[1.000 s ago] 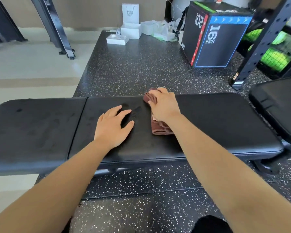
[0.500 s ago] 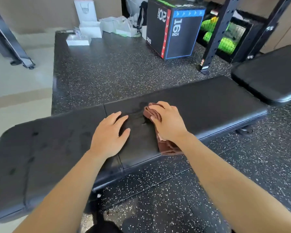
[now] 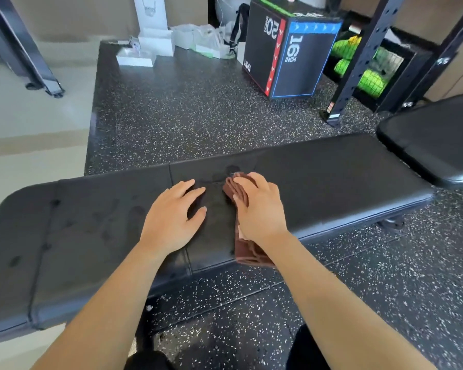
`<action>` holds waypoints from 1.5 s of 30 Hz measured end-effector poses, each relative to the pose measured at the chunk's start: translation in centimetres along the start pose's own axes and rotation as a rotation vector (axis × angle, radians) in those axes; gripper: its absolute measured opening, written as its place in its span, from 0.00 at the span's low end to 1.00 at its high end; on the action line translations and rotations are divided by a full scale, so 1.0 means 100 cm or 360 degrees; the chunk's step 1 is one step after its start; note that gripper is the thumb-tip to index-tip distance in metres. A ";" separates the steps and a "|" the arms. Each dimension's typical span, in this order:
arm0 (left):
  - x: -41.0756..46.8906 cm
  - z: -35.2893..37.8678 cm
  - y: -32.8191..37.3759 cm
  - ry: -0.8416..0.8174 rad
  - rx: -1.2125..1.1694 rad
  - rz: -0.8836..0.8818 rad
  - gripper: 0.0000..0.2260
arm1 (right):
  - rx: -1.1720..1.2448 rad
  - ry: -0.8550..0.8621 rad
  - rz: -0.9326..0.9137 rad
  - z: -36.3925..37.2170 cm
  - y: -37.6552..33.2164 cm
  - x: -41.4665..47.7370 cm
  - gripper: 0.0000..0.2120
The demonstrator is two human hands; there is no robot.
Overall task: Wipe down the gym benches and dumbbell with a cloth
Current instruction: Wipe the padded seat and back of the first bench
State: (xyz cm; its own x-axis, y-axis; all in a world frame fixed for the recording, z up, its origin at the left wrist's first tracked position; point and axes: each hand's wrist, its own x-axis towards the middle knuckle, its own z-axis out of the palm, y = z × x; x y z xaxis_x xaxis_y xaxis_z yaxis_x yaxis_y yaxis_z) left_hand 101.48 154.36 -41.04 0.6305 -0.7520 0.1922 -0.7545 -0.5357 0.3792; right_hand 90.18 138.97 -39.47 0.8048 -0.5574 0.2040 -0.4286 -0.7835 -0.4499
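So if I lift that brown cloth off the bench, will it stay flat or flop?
Probably flop: the brown cloth lies in soft folds under the right hand, its near end drooping over the bench edge. It likely weighs little and may unfold.

A long bench [image 3: 332,182] runs across the floor mat [image 3: 198,116] in front of the person. On its padded top the left hand [image 3: 171,220] lies flat, just left of the right hand [image 3: 259,209], which presses on a folded cloth [image 3: 247,252] hanging over the near edge. A 2nd bench [image 3: 439,145] stands at the right end. Behind, a plyo box [image 3: 289,49] sits beside a rack post [image 3: 358,57], with small boxes [image 3: 155,41] further left
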 end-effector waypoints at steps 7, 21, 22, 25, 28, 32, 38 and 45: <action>0.001 0.001 -0.001 0.0060 -0.0002 -0.0107 0.21 | -0.0019 -0.0050 0.0141 0.009 0.009 0.089 0.19; -0.006 -0.033 -0.042 0.0031 0.0191 -0.0458 0.25 | 0.0086 -0.0197 -0.0434 0.019 -0.030 0.033 0.17; -0.008 -0.033 -0.046 0.0039 0.0204 -0.0521 0.25 | 0.0087 -0.0220 -0.0396 0.021 -0.034 0.037 0.18; -0.007 -0.029 -0.049 0.0090 0.0237 -0.0537 0.25 | 0.0022 -0.0265 -0.0328 0.030 -0.044 0.062 0.22; -0.006 -0.026 -0.053 0.0141 0.0249 -0.0520 0.25 | -0.0021 -0.0330 -0.0285 0.043 -0.062 0.088 0.26; -0.005 -0.026 -0.055 0.0181 0.0221 -0.0521 0.25 | -0.0080 -0.0421 -0.0282 0.047 -0.078 0.110 0.26; -0.005 -0.027 -0.054 0.0193 0.0206 -0.0495 0.25 | -0.0059 -0.0325 -0.0407 0.043 -0.074 0.058 0.20; -0.005 -0.026 -0.057 0.0205 0.0177 -0.0498 0.24 | 0.0008 -0.0301 -0.0288 0.045 -0.080 0.061 0.20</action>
State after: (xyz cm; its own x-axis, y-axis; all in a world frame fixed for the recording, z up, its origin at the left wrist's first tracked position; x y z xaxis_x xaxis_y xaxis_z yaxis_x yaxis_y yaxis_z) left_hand 105.94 158.80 -40.98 0.8467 -0.4940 0.1975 -0.5318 -0.7764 0.3383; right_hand 100.38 143.08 -38.55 0.9308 -0.3467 0.1156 -0.2691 -0.8643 -0.4250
